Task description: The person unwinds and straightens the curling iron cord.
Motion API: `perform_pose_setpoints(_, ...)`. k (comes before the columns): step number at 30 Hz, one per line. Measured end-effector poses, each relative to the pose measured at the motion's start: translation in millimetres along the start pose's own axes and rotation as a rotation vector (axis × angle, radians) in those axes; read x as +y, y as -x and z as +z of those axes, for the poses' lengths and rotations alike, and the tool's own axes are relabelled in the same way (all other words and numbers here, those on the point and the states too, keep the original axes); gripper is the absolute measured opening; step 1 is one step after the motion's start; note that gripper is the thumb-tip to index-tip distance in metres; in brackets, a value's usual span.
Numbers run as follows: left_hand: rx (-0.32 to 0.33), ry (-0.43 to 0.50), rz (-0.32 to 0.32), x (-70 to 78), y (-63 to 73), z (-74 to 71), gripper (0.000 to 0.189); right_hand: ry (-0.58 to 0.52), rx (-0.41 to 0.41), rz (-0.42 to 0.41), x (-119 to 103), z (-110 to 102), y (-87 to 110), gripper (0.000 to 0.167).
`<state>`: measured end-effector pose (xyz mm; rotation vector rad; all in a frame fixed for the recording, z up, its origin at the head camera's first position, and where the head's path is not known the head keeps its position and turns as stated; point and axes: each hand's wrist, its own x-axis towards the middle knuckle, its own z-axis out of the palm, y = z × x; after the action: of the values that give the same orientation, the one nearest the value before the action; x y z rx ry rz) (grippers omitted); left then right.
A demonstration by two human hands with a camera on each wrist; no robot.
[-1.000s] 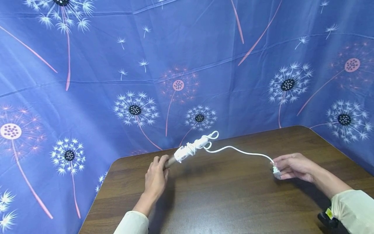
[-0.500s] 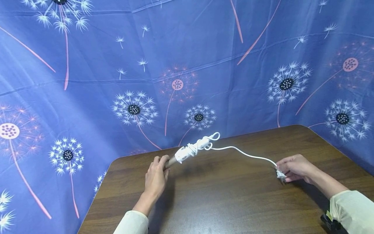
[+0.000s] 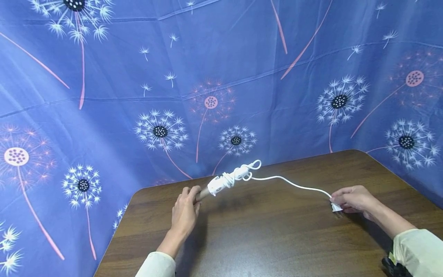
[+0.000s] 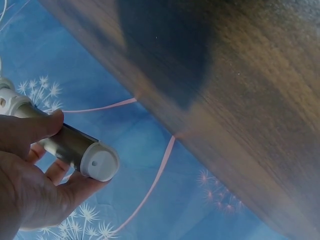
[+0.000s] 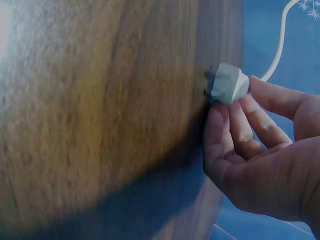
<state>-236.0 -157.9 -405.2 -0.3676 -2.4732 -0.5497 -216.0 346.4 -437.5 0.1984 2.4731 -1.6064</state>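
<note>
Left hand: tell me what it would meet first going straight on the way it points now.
Past the tube it holds, the left hand would probably meet the blue cloth behind the table first; depth is unclear.

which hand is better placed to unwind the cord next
Probably the right hand: it pinches the plug at the end of the cord, while the left hand grips the tube.
</note>
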Motion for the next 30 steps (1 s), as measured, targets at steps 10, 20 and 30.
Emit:
perform_pose_setpoints(10,-0.01,0.001,0.011,2.8,0.5,1.6,0.05,0.189,0.18,-0.092,10.1,-13.5,4.4,0.029)
perform_pose_setpoints(20,-0.028,0.005,0.005,5.5,-0.1,2.8,0.05,0.087,0.171,-0.072,9.5,-15.9,3.9,0.037)
perform_pose_setpoints(30,-0.016,0.012,0.019,6.3,-0.8,1.8,0.049,-0.006,0.193,-0.092,8.1,-13.0,2.2,0.03)
